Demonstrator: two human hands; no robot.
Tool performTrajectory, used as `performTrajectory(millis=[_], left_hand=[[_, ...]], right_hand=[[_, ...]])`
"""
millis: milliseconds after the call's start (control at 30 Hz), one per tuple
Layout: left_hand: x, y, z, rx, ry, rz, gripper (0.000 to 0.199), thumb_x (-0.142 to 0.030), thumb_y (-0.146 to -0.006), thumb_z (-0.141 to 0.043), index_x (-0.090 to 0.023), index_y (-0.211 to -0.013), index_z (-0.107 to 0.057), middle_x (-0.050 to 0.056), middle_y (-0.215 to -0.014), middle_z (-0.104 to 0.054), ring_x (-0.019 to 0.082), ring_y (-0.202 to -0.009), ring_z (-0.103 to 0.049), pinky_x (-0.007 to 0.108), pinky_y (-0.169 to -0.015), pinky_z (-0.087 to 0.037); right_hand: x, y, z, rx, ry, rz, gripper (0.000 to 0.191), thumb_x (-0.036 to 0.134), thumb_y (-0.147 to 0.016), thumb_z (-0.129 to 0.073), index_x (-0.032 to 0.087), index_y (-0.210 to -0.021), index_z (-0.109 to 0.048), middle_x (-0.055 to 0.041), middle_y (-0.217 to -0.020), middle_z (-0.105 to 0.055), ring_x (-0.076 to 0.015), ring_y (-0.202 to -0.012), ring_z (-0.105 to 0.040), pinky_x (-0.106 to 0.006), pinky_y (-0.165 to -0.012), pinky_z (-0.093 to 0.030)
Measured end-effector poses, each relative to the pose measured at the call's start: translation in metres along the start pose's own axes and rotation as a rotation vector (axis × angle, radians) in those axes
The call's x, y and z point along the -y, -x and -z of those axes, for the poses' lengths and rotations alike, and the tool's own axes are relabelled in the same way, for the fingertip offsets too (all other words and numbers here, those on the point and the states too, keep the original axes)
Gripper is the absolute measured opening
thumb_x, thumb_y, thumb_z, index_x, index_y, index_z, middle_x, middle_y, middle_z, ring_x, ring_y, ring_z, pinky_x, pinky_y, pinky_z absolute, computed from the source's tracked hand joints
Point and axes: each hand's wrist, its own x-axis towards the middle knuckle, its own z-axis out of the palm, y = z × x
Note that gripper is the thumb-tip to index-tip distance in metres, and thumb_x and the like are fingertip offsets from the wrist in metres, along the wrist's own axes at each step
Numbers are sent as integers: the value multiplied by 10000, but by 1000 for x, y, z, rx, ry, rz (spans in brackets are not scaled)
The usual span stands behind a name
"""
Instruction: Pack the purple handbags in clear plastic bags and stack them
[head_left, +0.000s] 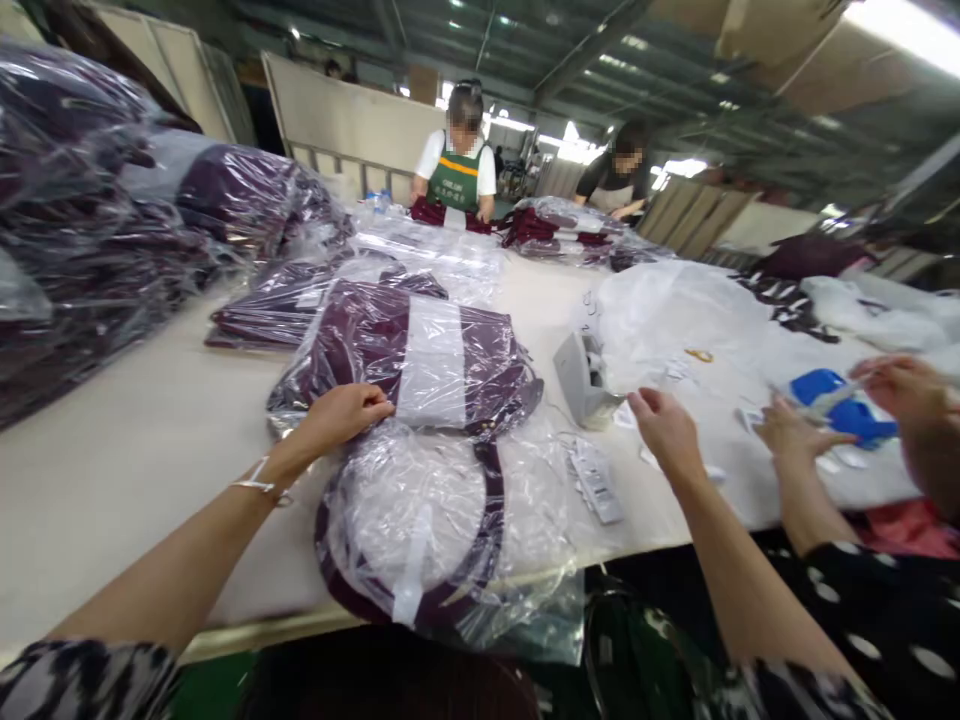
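A dark maroon handbag (367,330) lies on the table inside a clear plastic bag (525,500), with a white paper band (435,362) across its middle. Its curved handle (491,500) loops toward the table's front edge, and the plastic's open-looking end hangs over that edge. My left hand (349,412) is closed on the plastic at the handbag's near left side. To the right, my right hand (664,430) is held in a pinch beside a grey tape or label dispenser (574,380). Whatever its fingertips hold is too small to make out.
Price tags (592,480) lie right of the handle. Bagged maroon goods (247,190) are piled high at left. A co-worker's hands (802,430) work at right by a blue tape dispenser (840,405). Two people stand across the table near stacked maroon pieces (562,230).
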Motion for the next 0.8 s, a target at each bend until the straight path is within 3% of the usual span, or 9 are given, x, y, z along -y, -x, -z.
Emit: performTrajectory(millis=[100,267,533,700,800], left_hand=[[2,-4,1,26,81,11,361,-544,-764,-585,-204,-743,-705,12,-679,-672,200,-665,-601,256,-602,-330],[3,-4,5,103,286,68,438,-619,-651,-646,-185,-693,-681,-17,-599,-594,139,-560,-473,239,-553,-301],[2,-4,3,84,345,81,420,-578,-648,-702,-163,-663,-642,-19,-573,-557,112,-543,-424,226,-530,-278],[-3,-1,-1,47,294,93,347,-505,-684,-689,-163,-655,-644,-22,-557,-545,112,-537,-432,237,-518,-257],[-1,-2,-4,23,278,107,303,-463,-697,-692,-162,-665,-669,-21,-574,-567,115,-559,-458,237,-527,-272]], right_hand=[[-18,-28,-10,228,-295,-282,222,389,-813,-668,170,-824,-702,-97,-860,-733,-213,-816,-670,-338,-793,-539],[-20,-48,-22,312,-426,-385,240,396,-760,-727,157,-783,-724,-76,-889,-755,-165,-781,-632,-291,-725,-473],[-7,-58,-31,207,-392,-401,156,305,-589,-745,186,-655,-669,-32,-725,-712,-187,-754,-614,-320,-700,-448],[-21,-50,-17,5,-513,-243,208,380,-584,-772,240,-706,-678,-110,-743,-705,-237,-717,-649,-394,-701,-517],[-49,-43,-19,138,-480,-298,199,386,-533,-769,279,-628,-630,-76,-607,-615,-219,-552,-590,-407,-572,-532]])
